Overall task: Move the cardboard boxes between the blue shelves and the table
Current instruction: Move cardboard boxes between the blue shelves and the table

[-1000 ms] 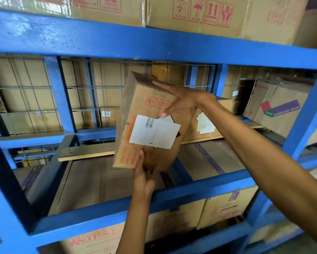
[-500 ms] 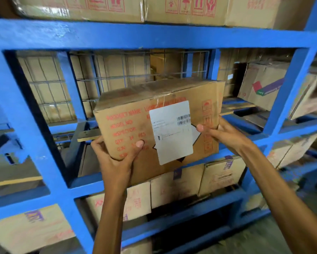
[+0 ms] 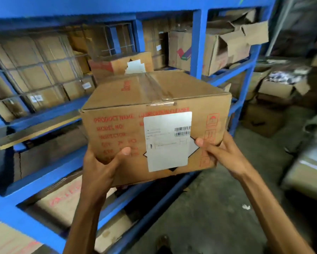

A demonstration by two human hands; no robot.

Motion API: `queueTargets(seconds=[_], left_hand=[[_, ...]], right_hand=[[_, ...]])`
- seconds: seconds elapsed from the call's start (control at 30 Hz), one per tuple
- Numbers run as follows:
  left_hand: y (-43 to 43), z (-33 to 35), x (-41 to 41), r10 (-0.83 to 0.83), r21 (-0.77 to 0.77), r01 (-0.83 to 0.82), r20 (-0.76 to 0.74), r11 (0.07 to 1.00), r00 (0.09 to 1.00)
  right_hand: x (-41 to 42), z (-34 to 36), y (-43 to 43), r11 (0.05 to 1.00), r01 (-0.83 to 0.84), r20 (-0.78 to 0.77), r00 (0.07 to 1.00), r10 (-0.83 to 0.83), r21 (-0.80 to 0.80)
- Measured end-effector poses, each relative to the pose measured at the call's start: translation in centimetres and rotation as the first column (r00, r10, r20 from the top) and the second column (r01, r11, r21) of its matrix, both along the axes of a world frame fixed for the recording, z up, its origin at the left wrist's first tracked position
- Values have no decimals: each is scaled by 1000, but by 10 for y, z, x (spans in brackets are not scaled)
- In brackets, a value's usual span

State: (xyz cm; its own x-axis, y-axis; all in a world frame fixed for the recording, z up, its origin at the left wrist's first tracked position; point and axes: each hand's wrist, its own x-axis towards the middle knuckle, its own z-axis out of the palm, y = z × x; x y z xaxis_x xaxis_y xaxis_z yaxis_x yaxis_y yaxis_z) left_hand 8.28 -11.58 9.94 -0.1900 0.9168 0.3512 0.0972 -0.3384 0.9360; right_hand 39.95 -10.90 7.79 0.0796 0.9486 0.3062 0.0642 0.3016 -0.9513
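I hold a brown cardboard box (image 3: 128,99) with red print and a white barcode label in front of the blue shelves (image 3: 198,43), clear of the shelf. My left hand (image 3: 101,167) grips its lower left corner, thumb on the front face. My right hand (image 3: 221,154) grips the lower right corner, thumb by the label. The box is upright and taped along its top. A similar box (image 3: 117,65) with a white label stays on the middle shelf behind it. No table is in view.
Several boxes fill the shelves behind wire mesh (image 3: 35,70). A torn open box (image 3: 236,43) sits on the right shelf. More boxes (image 3: 274,92) are piled on the concrete floor (image 3: 218,208) at right. A wooden plank (image 3: 36,131) lies on the shelf at left.
The box was tilted on the shelf, then pulled out and levelled. It has come further out toward me and the view has swung right toward the floor.
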Motion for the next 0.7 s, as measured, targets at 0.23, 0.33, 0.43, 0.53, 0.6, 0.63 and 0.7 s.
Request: queueTargets(seconds=[0.23,0.33,0.43,0.53,0.6,0.63,0.7], left_hand=[[43,-13,108,-379,-84,375,-42,923,924],[59,-19,170,-534,-143,523,-56,840,843],[64,-29,237,-680,-180,662,-60,727,731],[59,-42,301,-798,-222,770,-67,598,599],[50,-49,339,-859,-238,827,-73,509,507],[44,-52,357,-888,-244,856,-66,457,455],[30,-56,390,-948,-236,918,-52,318,315]], right_hand=[[87,-20,-79,929,367,-39,929,-369,-33],[118,-28,-122,843,535,-27,843,-537,-57],[142,-35,-169,703,709,-20,703,-711,-57],[152,-39,-215,540,839,1,541,-841,-62],[152,-40,-245,421,905,12,423,-906,-65],[150,-39,-259,358,931,18,359,-933,-68],[143,-38,-286,239,968,31,242,-970,-74]])
